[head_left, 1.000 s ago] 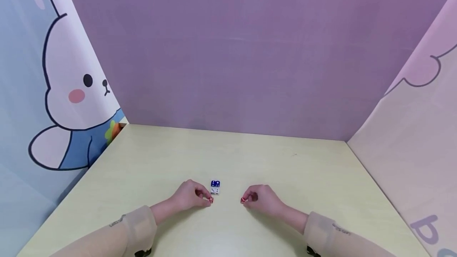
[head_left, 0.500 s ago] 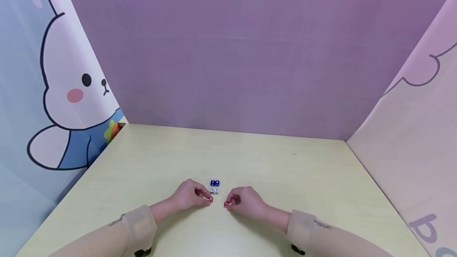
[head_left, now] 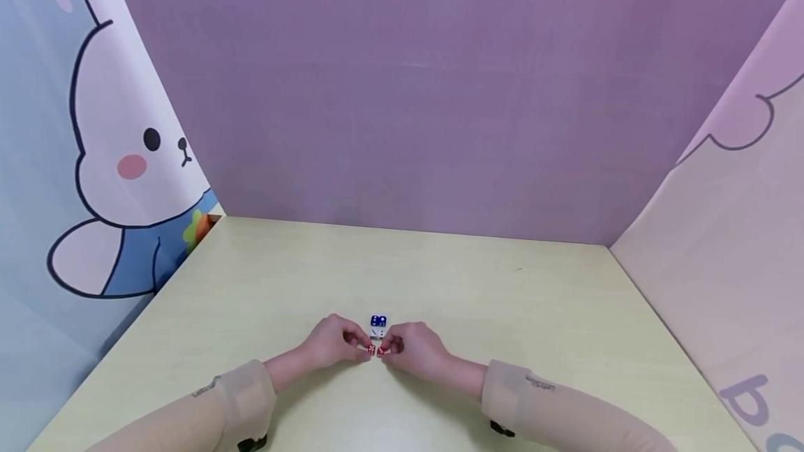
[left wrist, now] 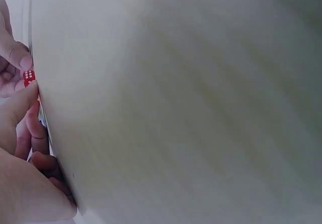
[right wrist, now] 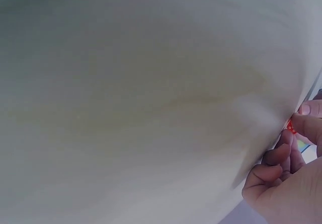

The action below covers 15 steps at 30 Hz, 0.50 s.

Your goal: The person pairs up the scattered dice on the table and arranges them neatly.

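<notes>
Between thumb and finger my left hand (head_left: 333,344) pinches a red die (head_left: 371,349) with white pips, low over the table. Close to its right, a second red die (head_left: 380,352) is pinched by my right hand (head_left: 417,352), a narrow gap apart from the first. Just behind the red dice are white dice (head_left: 377,333), with blue dice (head_left: 378,321) directly beyond them. In the left wrist view a red die (left wrist: 29,77) shows between the fingertips of both hands. Fingers partly cover a red die (right wrist: 291,127) in the right wrist view.
The pale wooden table (head_left: 301,264) spreads around the hands. A purple backdrop (head_left: 402,103) rises at its far edge. Printed cloth panels flank it, the left one with a cartoon rabbit (head_left: 144,159). A tiny dark mark (head_left: 518,269) lies on the table at the right.
My right hand has moved left with its red die, from well apart to close beside the left hand's die. My left hand has stayed in place.
</notes>
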Available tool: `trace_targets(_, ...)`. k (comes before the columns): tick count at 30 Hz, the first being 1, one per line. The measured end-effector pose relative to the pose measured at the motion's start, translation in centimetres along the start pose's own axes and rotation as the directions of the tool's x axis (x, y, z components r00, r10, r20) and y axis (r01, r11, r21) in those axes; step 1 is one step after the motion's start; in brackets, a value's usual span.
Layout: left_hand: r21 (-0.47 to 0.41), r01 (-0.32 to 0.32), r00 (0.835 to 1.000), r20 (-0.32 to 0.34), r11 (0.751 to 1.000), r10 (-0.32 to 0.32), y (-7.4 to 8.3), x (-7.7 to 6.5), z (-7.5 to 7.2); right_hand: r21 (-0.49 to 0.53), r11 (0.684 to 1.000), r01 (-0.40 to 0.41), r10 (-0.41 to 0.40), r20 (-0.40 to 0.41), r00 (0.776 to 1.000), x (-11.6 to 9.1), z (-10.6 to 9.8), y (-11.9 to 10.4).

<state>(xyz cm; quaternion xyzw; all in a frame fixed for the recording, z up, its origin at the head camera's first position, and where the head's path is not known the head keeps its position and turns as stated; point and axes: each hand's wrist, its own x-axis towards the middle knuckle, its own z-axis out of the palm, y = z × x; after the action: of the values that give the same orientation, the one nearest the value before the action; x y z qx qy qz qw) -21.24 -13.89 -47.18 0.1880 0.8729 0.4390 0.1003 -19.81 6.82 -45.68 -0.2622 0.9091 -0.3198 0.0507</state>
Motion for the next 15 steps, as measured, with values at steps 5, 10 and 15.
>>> trace_targets(5,0.006,0.0,1.0,-0.004,1.0,0.0,0.04,-0.04,0.06,-0.008,1.0,-0.004,0.004,-0.008,1.0,0.17,0.18,-0.09)
trace_targets(10,0.014,-0.005,1.0,-0.008,1.0,0.005,0.2,-0.07,0.03,-0.01,1.0,-0.009,0.009,-0.011,1.0,0.28,0.27,-0.06)
trace_targets(15,0.021,-0.012,1.0,-0.01,1.0,0.012,0.24,-0.06,-0.01,-0.012,1.0,-0.016,0.016,-0.011,1.0,0.43,0.35,-0.03)
